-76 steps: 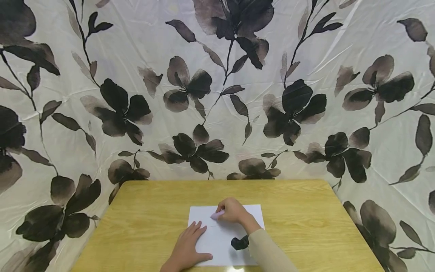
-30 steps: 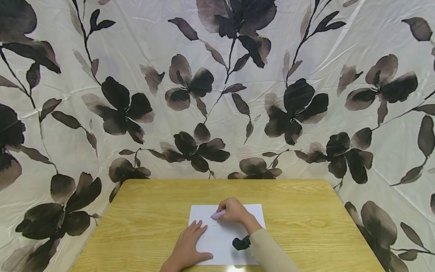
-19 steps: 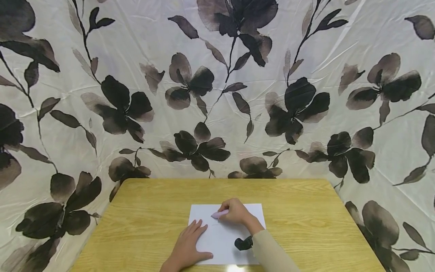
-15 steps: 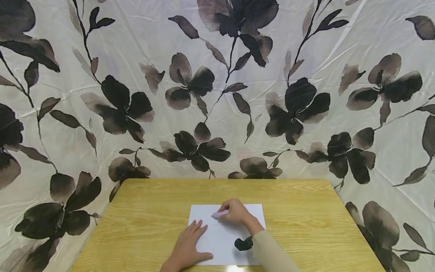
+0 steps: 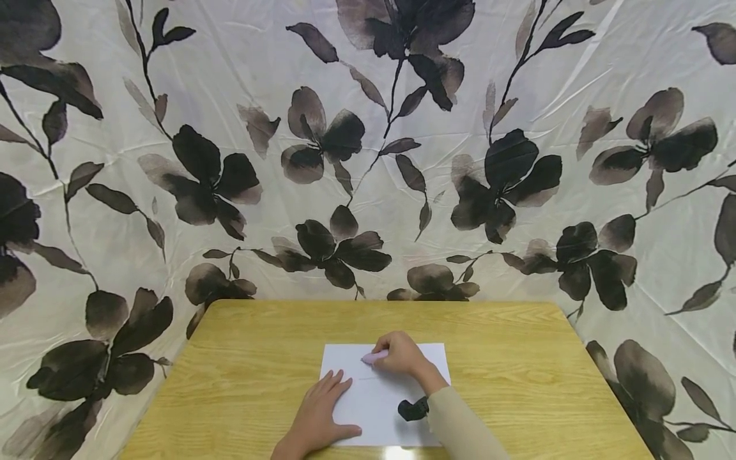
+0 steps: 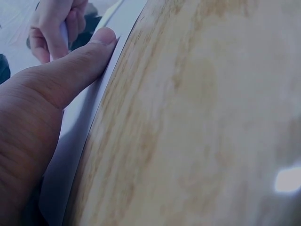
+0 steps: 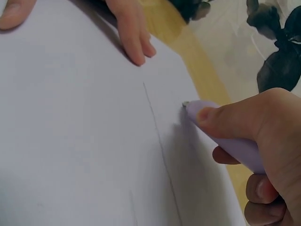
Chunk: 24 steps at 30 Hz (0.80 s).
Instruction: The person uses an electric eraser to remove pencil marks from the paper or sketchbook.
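Lavender was the colour of the pen-shaped tool point(image 7: 242, 153), which was inside the right grip point(image 5: 399, 354), with the fingers curled closely around it. Its small tip came out on the left of this grip, over the white paper point(image 5: 368, 415); if it touched the paper, I could not tell. Further left, the left grip point(image 5: 315, 409) rested on the paper with its fingers widely spread. Between both grips, a thin line point(image 7: 163, 159) ran on the paper. Below them was the wooden surface point(image 5: 259, 345), and beyond them, a flowered cloth point(image 5: 230, 128).
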Each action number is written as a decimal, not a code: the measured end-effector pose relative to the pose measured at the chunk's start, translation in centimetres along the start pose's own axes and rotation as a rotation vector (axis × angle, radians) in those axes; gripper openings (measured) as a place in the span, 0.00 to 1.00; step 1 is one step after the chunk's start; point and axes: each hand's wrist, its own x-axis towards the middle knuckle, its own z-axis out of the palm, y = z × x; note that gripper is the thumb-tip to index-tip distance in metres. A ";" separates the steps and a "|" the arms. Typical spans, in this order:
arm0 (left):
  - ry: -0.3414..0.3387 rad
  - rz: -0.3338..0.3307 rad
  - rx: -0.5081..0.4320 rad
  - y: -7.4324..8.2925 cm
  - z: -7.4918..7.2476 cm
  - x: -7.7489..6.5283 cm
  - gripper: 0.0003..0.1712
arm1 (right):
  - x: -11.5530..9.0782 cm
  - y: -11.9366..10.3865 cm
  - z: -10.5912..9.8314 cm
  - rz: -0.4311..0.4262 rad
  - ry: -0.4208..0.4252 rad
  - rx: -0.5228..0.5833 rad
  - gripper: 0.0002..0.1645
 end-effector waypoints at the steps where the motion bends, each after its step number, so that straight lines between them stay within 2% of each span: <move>1: -0.001 0.000 0.003 0.0 0.0 0.0 0.58 | -0.1 0.1 -0.1 0.002 0.007 -0.005 0.07; 11: -0.028 -0.011 0.024 -0.3 0.1 0.1 0.59 | -1.1 1.6 -1.7 0.009 -0.041 0.000 0.13; 15: -0.005 0.005 0.031 -0.4 0.2 0.1 0.58 | -1.5 1.9 -2.3 0.023 -0.045 0.001 0.16; 20: 0.016 0.022 0.026 -0.3 0.2 0.2 0.58 | -1.9 1.9 -3.0 0.019 -0.052 0.003 0.14; 24: 0.028 0.028 0.027 -0.5 0.4 0.0 0.58 | -2.0 1.9 -2.8 -0.003 -0.047 -0.008 0.11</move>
